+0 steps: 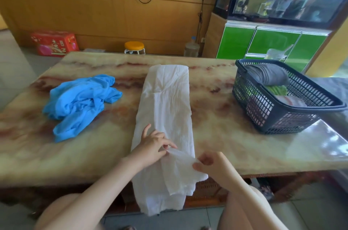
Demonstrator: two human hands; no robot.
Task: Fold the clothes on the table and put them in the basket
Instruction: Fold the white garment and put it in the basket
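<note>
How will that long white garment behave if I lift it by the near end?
The white garment will probably droop and sag: it looks thin and wrinkled, and its near end already hangs over the table edge. It seems light, since the hands pinch a flap with fingertips. The folds may slip open.

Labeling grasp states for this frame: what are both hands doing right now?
Left hand: closed, pinching a fold of the white garment.
Right hand: closed, pinching the same fold near the table's front edge.
</note>
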